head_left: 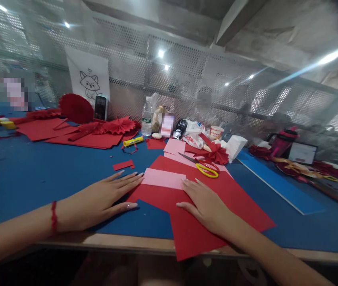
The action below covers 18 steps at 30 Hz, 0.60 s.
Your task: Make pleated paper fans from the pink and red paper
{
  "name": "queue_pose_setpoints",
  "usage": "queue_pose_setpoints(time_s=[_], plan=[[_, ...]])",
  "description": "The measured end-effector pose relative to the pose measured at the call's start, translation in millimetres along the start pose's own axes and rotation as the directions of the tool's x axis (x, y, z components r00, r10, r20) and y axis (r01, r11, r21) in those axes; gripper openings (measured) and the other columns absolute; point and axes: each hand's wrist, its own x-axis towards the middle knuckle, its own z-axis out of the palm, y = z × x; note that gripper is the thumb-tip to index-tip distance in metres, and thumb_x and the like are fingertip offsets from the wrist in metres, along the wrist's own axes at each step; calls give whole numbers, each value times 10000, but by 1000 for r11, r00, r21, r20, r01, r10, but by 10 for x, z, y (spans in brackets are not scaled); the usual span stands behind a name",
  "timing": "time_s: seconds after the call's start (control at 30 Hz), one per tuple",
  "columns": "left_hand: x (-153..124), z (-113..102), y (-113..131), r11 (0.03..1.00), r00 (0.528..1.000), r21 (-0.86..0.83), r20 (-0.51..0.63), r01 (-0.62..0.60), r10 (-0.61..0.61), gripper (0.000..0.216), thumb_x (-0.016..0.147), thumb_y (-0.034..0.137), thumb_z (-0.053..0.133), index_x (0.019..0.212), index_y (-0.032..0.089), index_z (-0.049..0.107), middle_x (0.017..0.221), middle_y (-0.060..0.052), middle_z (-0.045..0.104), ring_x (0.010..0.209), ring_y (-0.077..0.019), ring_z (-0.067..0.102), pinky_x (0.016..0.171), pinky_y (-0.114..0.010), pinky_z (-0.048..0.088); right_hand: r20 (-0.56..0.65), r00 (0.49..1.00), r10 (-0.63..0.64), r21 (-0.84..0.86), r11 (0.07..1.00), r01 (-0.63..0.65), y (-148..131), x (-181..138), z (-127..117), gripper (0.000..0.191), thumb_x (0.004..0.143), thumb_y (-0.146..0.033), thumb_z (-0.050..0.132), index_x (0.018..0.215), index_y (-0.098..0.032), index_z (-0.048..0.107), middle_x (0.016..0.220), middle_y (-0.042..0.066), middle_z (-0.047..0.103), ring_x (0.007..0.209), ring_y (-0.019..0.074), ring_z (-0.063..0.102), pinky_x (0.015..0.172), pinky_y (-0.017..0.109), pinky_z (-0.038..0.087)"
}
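The left hand (103,198) lies flat, fingers apart, touching the pink strip (163,178) at its 9 o'clock end. The right hand (206,204) presses flat on the red paper (216,222), gripping nothing. The yellow scissors (206,169) rest at 12 o'clock. Folding looks barely started.

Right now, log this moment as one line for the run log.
left hand: flat, fingertips at pink strip | right hand: flat on red paper | scissors: behind, untouched | glue stick: farther back
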Motion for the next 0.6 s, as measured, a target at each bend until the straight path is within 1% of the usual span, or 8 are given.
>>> queue_pose_setpoints(time_s=[0.07,0.13,0.23,0.3,0.37,0.43,0.5,0.6], plan=[[88,-10,-107,997,992,76,-122,13,-3,621,924,597,446,1410,215,502,1453,-67,490,1371,-255,431,1171,-383,234,-26,999,-27,-179,984,22,-51,184,26,353,998,-283,447,1166,-52,654,1192,190,665,1138,272,609,1093,437,371],[294,-53,-174,992,963,120,-269,38,-4,569,944,567,423,1293,157,607,1387,-123,566,1309,-290,498,1150,-441,243,22,996,-84,-319,944,87,-86,432,41,272,956,-94,434,986,-65,702,965,166,712,953,251,659,996,421,426],[751,-87,-163,999,901,-7,-432,37,-36,454,986,462,369,1103,150,677,1148,-112,705,1088,-250,619,970,-369,417,41,991,-130,-369,919,136,-61,833,64,272,932,-67,419,946,-86,690,916,171,693,922,256,641,784,353,462],[1056,-38,-115,992,852,-117,-514,40,-95,413,979,427,374,960,151,680,970,-100,719,904,-222,637,819,-324,453,-56,996,-76,-311,949,55,5,1037,91,281,964,-126,391,1017,-111,667,986,155,682,948,237,629,746,314,435],[1278,54,-90,987,841,-152,-528,44,-118,378,961,396,386,864,151,657,849,-93,689,811,-214,613,733,-307,437,-161,983,87,-174,978,-115,90,1150,124,263,987,-216,398,1025,-140,647,1015,125,680,929,213,628,706,283,407],[1389,144,-112,974,834,-213,-523,73,-177,347,946,368,394,803,157,631,772,-73,660,732,-192,586,670,-283,411,-195,953,231,-6,971,-237,178,1186,161,261,996,-284,407,973,-166,638,969,88,689,874,196,630,668,270,377],[1406,205,-174,952,827,-280,-500,125,-256,367,946,390,394,765,161,616,723,-56,636,674,-178,559,625,-273,383,-182,939,293,129,953,-273,256,1185,198,271,996,-314,416,906,-179,634,884,61,691,815,189,624,647,273,358],[1375,253,-274,903,872,-404,-379,144,-309,390,915,449,447,749,165,658,723,-57,673,675,-186,583,629,-274,401,-205,942,264,254,944,-210,330,1185,244,230,976,-295,469,882,-169,638,887,62,676,831,190,605,690,287,384]])
